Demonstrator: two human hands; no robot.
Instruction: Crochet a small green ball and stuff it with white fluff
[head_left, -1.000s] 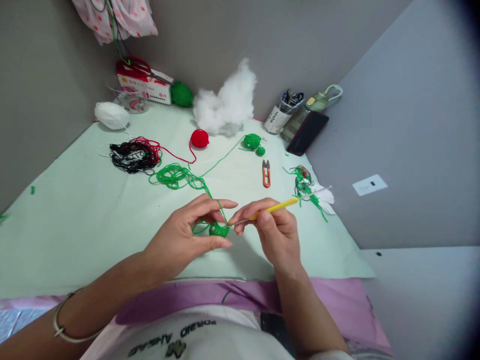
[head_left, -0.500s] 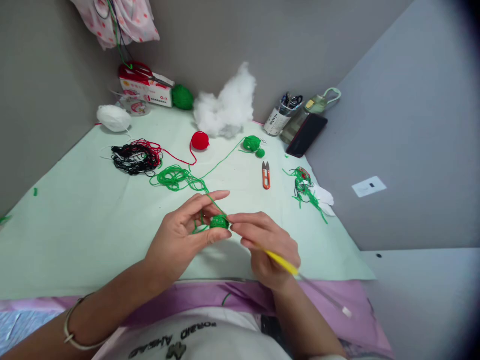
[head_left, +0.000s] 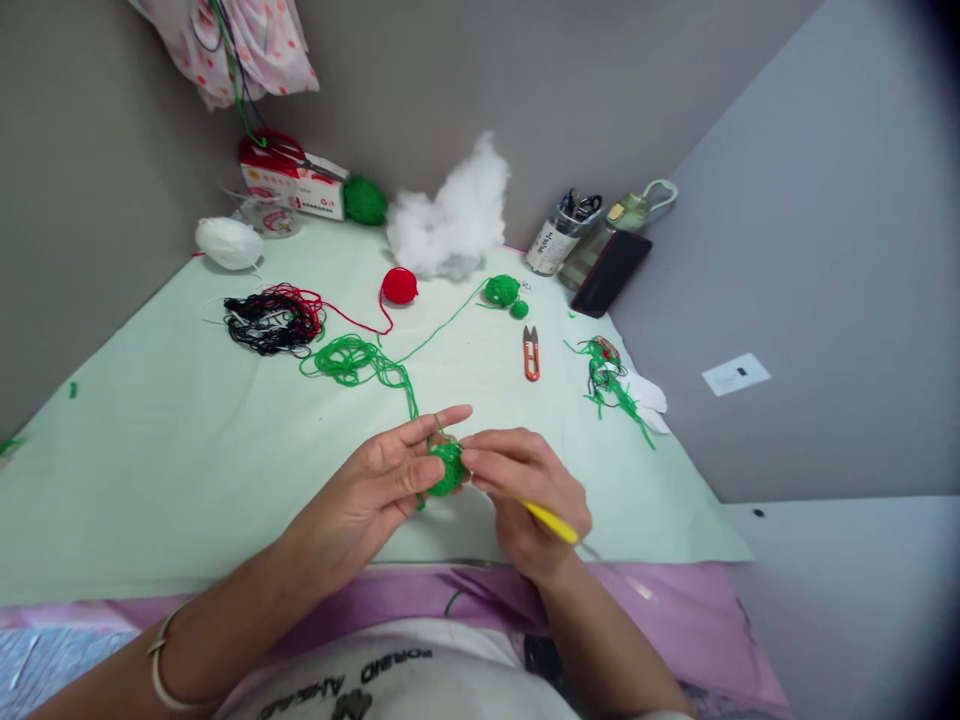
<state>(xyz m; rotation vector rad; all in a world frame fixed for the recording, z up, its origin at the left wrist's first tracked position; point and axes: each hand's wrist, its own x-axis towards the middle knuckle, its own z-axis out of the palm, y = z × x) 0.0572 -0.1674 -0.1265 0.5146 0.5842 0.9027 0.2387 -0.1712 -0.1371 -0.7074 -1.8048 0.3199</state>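
My left hand [head_left: 386, 480] pinches a small green crocheted piece [head_left: 448, 468] between thumb and fingers, with green yarn running over the index finger to a loose green tangle [head_left: 352, 358]. My right hand [head_left: 525, 485] meets the piece from the right with its fingertips. It also grips a yellow-handled crochet hook [head_left: 551, 522] that points back toward my body. Both hands hover just above the pale green mat [head_left: 187, 450].
On the mat lie orange thread snips [head_left: 531, 352], a red yarn ball [head_left: 399, 286], a green yarn ball [head_left: 502, 290], a black-and-red tangle [head_left: 271, 318], white yarn [head_left: 229, 243], white stuffing [head_left: 454, 215], green scraps [head_left: 611, 375] and a phone [head_left: 609, 272].
The right hand swung the crochet hook from pointing away to pointing back toward my body, then took hold of the green piece with its fingertips. Both hands have dropped slightly.
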